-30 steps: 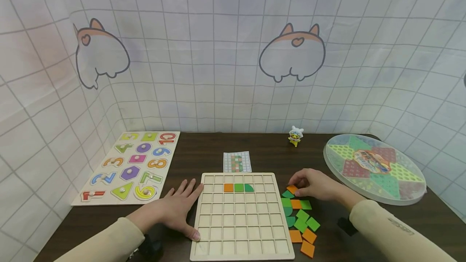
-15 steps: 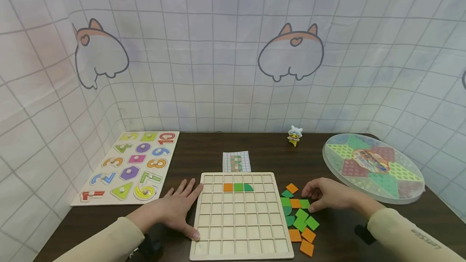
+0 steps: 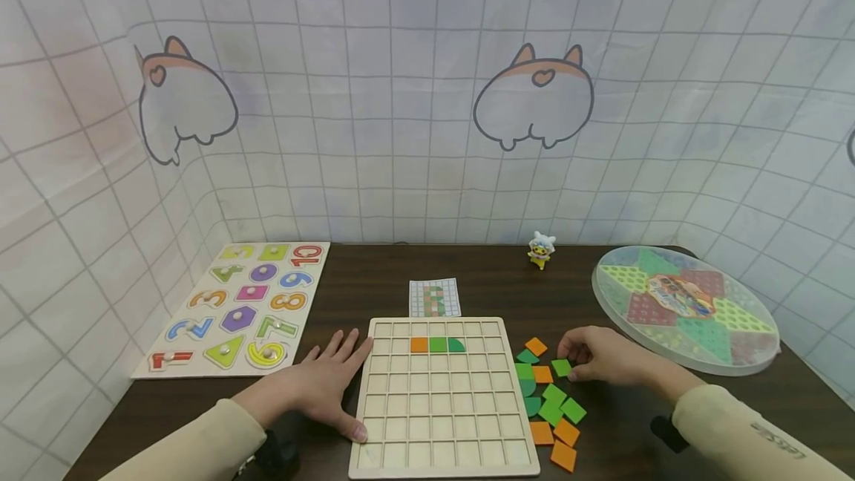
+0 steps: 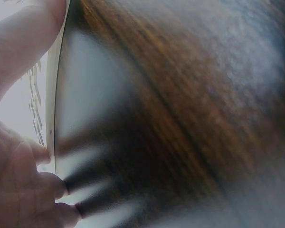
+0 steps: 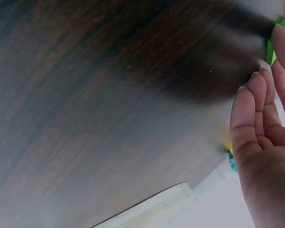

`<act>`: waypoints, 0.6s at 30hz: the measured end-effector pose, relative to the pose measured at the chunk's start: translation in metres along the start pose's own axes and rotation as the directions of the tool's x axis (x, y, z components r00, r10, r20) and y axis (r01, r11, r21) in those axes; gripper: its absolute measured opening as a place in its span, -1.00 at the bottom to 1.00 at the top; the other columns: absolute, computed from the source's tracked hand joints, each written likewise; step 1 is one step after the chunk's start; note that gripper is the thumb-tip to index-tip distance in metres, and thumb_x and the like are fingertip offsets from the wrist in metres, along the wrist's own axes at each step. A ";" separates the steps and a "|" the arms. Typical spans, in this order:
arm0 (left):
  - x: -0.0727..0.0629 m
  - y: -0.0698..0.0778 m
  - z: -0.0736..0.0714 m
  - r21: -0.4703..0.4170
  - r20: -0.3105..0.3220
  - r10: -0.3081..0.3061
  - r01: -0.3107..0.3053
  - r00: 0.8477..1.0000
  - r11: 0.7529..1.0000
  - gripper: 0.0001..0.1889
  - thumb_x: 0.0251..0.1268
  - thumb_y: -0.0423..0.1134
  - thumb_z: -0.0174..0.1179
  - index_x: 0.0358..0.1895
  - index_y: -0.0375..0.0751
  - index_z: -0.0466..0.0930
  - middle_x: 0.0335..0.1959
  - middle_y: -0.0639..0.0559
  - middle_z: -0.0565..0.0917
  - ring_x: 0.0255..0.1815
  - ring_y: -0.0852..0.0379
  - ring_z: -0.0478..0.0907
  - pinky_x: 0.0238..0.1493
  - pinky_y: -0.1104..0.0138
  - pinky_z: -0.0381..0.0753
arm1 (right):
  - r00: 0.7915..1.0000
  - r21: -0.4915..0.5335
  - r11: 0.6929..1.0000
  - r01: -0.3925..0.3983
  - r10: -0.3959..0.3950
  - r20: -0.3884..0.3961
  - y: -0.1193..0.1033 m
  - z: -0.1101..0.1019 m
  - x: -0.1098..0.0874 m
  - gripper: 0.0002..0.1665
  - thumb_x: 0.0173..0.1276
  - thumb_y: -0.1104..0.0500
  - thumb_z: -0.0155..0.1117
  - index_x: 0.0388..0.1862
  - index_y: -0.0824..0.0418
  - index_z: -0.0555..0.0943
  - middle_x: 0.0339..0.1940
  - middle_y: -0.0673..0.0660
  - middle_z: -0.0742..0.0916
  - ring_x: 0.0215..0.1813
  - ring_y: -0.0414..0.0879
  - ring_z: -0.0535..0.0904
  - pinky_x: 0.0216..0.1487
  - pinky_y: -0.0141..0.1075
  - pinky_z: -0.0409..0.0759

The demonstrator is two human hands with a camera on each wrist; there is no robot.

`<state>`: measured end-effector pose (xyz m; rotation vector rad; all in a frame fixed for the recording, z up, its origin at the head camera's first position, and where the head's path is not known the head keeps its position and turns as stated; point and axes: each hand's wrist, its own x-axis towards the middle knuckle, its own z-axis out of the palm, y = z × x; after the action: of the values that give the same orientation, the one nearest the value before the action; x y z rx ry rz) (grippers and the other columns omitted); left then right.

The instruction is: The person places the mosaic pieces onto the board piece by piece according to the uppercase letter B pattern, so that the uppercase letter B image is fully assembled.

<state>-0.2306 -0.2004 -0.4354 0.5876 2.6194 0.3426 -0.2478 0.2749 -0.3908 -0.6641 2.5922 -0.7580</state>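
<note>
My left hand [image 3: 327, 384] lies with fingers spread at the left edge of the wooden grid board [image 3: 419, 403], thumb on the lower left rim. In the board's second row sit an orange square [image 3: 418, 345], a green square [image 3: 437, 345] and a dark green quarter-circle [image 3: 456, 345]. Right of the board, my right hand [image 3: 597, 356] pinches a loose green square tile [image 3: 561, 368] by its edges between thumb and finger, at table level. The right wrist view shows the green tile's edge [image 5: 270, 50] by the thumb; its other fingers are curled.
Several orange and green tiles [image 3: 551, 413] lie along the board's right side. A pattern card [image 3: 434, 298] rests behind the board. A number puzzle [image 3: 234, 310] is at left, a round Chinese checkers board [image 3: 688, 310] at right, and a small figurine [image 3: 541, 251] at the back.
My right hand has left the orange tile at the top of the pile, shifted right and nearer, and drawn the green square slightly away from its neighbour. The left hand stays put.
</note>
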 end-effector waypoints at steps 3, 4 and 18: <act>0.000 0.001 -0.001 -0.002 0.000 -0.003 0.003 1.000 1.000 0.56 -0.42 0.74 0.30 0.70 0.06 -0.22 0.72 -0.22 -0.21 0.71 -0.32 -0.32 0.53 -0.39 -0.15 | 1.000 -0.004 1.000 -0.006 0.006 -0.003 0.002 0.000 0.001 -0.71 0.24 0.20 0.55 -0.11 0.18 0.65 -0.25 -0.02 0.69 -0.24 -0.20 0.54 -0.22 -0.36 0.58; 0.000 0.002 -0.001 -0.002 0.001 -0.004 0.004 1.000 1.000 0.56 -0.42 0.74 0.30 0.70 0.06 -0.22 0.72 -0.22 -0.21 0.71 -0.32 -0.32 0.53 -0.39 -0.15 | 1.000 -0.005 1.000 -0.007 0.007 -0.004 0.002 0.001 0.001 -0.70 0.23 0.19 0.56 -0.11 0.18 0.65 -0.26 -0.02 0.69 -0.24 -0.20 0.53 -0.21 -0.36 0.58; 0.000 0.001 -0.001 0.009 0.000 -0.002 0.002 1.000 1.000 0.56 -0.42 0.74 0.30 0.70 0.05 -0.23 0.72 -0.22 -0.21 0.71 -0.31 -0.32 0.53 -0.39 -0.15 | 0.994 -0.115 0.992 0.051 -0.062 -0.094 -0.011 0.006 0.011 -0.71 0.27 0.07 0.54 -0.10 0.10 0.68 -0.14 -0.02 0.67 -0.17 -0.21 0.55 -0.13 -0.27 0.60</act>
<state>-0.2309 -0.1995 -0.4344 0.5872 2.6228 0.3307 -0.2504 0.2583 -0.3915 -0.7542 2.7322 -0.6816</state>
